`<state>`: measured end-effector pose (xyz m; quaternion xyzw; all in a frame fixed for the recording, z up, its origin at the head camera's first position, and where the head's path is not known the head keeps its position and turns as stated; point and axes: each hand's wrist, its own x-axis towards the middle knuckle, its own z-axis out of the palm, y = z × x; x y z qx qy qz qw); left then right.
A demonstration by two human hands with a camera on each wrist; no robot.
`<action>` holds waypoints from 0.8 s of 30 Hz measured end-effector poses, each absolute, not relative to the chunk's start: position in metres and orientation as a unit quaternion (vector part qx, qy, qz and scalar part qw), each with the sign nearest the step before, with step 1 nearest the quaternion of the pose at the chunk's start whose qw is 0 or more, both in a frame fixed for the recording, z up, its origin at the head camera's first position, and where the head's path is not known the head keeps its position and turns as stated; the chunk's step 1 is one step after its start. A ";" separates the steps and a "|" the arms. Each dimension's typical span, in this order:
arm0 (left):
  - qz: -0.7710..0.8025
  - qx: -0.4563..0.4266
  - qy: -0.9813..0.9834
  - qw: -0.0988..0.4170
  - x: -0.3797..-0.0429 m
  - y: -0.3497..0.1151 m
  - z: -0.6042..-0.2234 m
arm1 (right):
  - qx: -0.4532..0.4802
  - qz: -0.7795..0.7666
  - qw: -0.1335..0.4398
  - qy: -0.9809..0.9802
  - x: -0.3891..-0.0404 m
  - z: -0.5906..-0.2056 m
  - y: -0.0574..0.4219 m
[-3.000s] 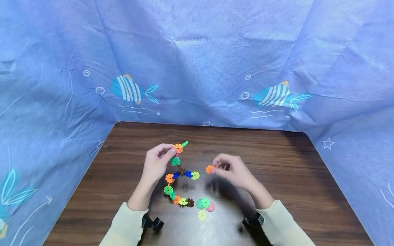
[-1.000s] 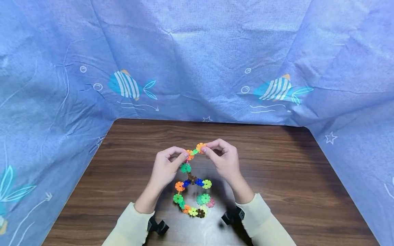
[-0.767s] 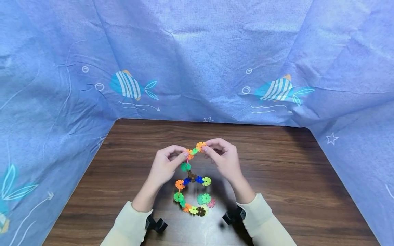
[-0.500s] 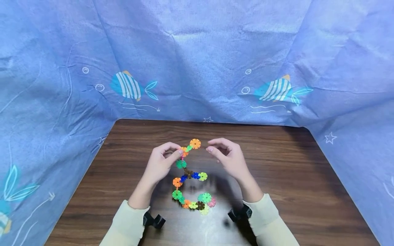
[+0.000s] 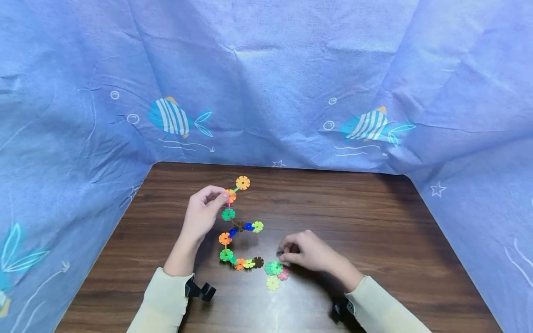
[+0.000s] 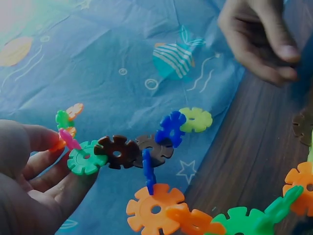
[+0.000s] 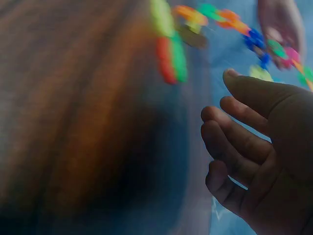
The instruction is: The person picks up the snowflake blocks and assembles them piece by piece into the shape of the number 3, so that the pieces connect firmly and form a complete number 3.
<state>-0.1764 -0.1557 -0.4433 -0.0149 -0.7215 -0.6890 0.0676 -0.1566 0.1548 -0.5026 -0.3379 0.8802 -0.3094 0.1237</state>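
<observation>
My left hand (image 5: 201, 213) pinches an orange disc near the top of a chain of notched, flower-shaped plastic discs. A second orange disc (image 5: 243, 182) forms the chain's far tip, joined through a thin green one. Below the fingers come a green disc (image 5: 228, 214), brown and blue discs with a side arm ending in a yellow-green disc (image 5: 257, 226), then a curve ending in a dark brown disc (image 5: 258, 262). My right hand (image 5: 310, 252) holds nothing, its fingers loosely bent just beyond the loose discs; the right wrist view shows its bare palm (image 7: 288, 147).
Loose discs lie together near the chain's lower end: green (image 5: 276, 267), pink (image 5: 283, 274) and pale yellow (image 5: 272, 283). The brown wooden table (image 5: 374, 222) is bordered by a blue fish-print cloth (image 5: 266, 83) at the back and sides.
An orange disc from my right hand was joined to the chain's tip, and that hand let go. It then moved down toward the loose discs, while my left hand shifted the chain left.
</observation>
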 end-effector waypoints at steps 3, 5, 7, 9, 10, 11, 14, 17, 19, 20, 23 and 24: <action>-0.709 -0.012 -0.701 0.074 -0.177 -0.156 -0.444 | -0.359 -0.242 0.120 0.894 -0.153 -0.507 0.147; -0.718 -0.011 -0.691 0.079 -0.178 -0.155 -0.445 | -0.371 -0.202 0.107 0.900 -0.151 -0.509 0.144; -0.722 -0.009 -0.687 0.085 -0.178 -0.155 -0.446 | -0.379 -0.184 0.101 0.902 -0.149 -0.510 0.142; -0.719 -0.008 -0.689 0.092 -0.178 -0.155 -0.446 | -0.385 -0.182 0.100 0.899 -0.148 -0.510 0.142; -0.717 -0.010 -0.690 0.095 -0.178 -0.155 -0.447 | -0.388 -0.186 0.103 0.897 -0.148 -0.510 0.142; -0.718 -0.014 -0.690 0.097 -0.179 -0.155 -0.447 | -0.388 -0.193 0.109 0.894 -0.149 -0.511 0.142; -0.705 -0.025 -0.700 0.109 -0.179 -0.155 -0.448 | -0.380 -0.222 0.130 0.888 -0.151 -0.509 0.145; -0.696 -0.040 -0.707 0.116 -0.179 -0.154 -0.448 | -0.362 -0.260 0.139 0.884 -0.158 -0.504 0.148; -0.694 -0.043 -0.708 0.119 -0.179 -0.154 -0.449 | -0.352 -0.291 0.124 0.881 -0.164 -0.497 0.150; -0.695 -0.045 -0.708 0.117 -0.179 -0.153 -0.449 | -0.347 -0.306 0.111 0.879 -0.167 -0.493 0.150; -0.700 -0.046 -0.704 0.107 -0.179 -0.152 -0.448 | -0.330 -0.363 0.061 0.869 -0.176 -0.479 0.150; -0.701 -0.045 -0.705 0.103 -0.178 -0.151 -0.448 | -0.321 -0.381 0.042 0.866 -0.178 -0.473 0.149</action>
